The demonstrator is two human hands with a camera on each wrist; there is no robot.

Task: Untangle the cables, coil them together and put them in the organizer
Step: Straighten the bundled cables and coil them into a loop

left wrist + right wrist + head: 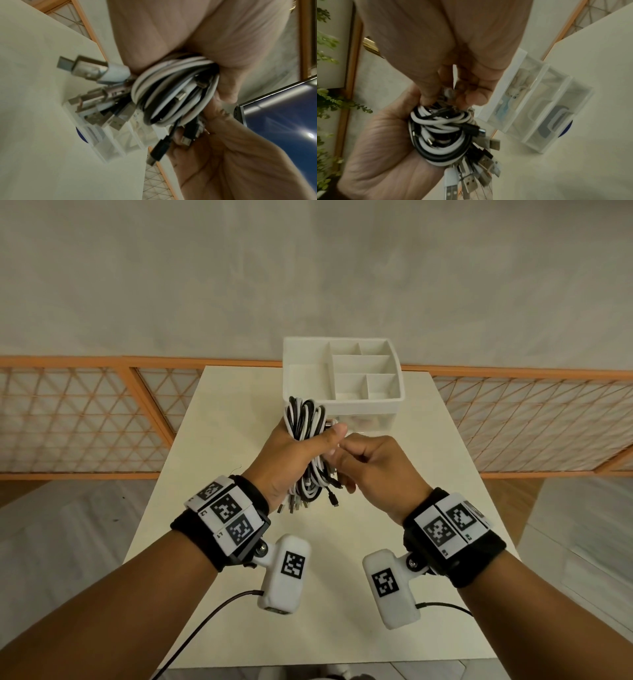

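Head view downward, wrist views close, sharing cable bundle (310, 446)

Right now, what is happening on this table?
A person is coiling a bundle of black and white cables. The left hand grips the bundle above the table, while the right hand pinches part of it with its fingers. The white organizer stands behind; no cables are in its top compartments yet.

your left hand (291, 453) is raised in front of you, fingers and thumb curled in a full grip round the coiled cables (310, 440), thumb lying across the top. your right hand (371, 463) sits just beside it, touching, fingers curled and pinching at the coil's side. both forearms angle inward, wrists banded.
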